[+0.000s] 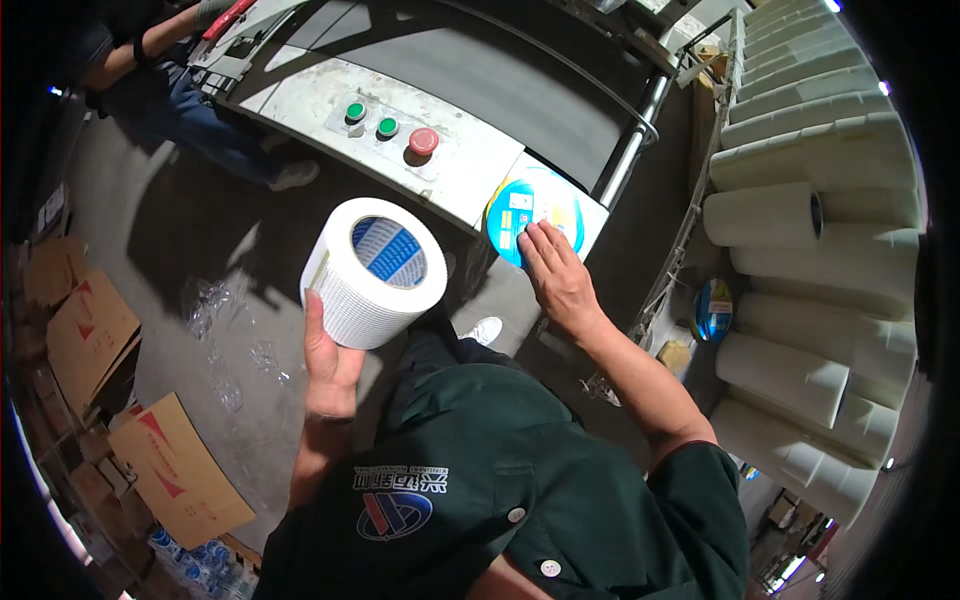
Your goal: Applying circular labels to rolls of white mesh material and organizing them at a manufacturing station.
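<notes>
My left hand (333, 362) is wrapped around the lower left side of a wide roll of white mesh tape (365, 308). The roll is tilted, so its open core with a blue and white printed lining faces up. My right hand (563, 282) lies with its fingers stretched out on round blue and yellow labels (513, 222) at the right corner of a white machine panel. How many labels lie under the fingers I cannot tell. No grip on a label shows.
The machine panel (300, 95) carries two green buttons (387, 128) and a red knob (423, 142), beside a dark belt (480, 80). Large white rolls (785, 375) fill a rack at right. Flattened cartons (180, 475) lie at left. Another person's arm (165, 38) is at upper left.
</notes>
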A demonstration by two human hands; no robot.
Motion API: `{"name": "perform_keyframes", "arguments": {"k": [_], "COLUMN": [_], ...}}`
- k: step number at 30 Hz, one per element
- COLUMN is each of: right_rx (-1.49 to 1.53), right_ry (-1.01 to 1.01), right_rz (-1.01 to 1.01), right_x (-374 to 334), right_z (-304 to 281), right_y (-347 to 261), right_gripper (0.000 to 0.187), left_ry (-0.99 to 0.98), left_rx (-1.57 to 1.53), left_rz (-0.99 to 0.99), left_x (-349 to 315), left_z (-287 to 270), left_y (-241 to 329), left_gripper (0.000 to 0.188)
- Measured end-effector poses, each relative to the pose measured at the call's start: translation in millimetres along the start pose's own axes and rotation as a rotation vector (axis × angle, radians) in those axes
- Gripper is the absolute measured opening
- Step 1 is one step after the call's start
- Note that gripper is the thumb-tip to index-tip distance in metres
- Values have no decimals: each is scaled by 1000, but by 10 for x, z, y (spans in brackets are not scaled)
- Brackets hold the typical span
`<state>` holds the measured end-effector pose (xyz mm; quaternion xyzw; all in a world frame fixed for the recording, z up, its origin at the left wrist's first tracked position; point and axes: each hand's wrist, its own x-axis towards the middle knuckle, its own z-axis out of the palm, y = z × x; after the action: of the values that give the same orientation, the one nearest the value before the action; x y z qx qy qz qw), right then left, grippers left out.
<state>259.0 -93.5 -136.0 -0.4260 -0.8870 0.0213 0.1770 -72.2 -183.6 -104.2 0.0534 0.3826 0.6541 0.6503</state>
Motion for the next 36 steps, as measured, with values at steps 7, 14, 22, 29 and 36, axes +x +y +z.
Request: {"name": "perform_keyframes", "arguments": {"k": [7, 14, 22, 29, 36], "right_rx": [208, 230, 414, 508, 464], "right_ry": [-32, 72, 203, 59, 298], "right_rz": [124, 216, 92, 169, 206], "right_x": [-54, -52, 471, 1072, 1968], "right_z": [-53, -480, -948, -1218, -1225], "right_y": [-29, -235, -857, -388, 521], "right_gripper": [36, 41, 53, 74, 66], "left_ry": [-93, -153, -257, -290, -425], "left_rx": [-73, -74, -126, -186, 175], "left_rz": [-98, -143, -239, -345, -234], "left_x": [55, 105, 393, 853, 1652], "left_z": [114, 176, 492, 1065, 1907], "left_y": [-216, -268, -453, -327, -47], "left_gripper": [70, 66, 76, 87, 102]}}
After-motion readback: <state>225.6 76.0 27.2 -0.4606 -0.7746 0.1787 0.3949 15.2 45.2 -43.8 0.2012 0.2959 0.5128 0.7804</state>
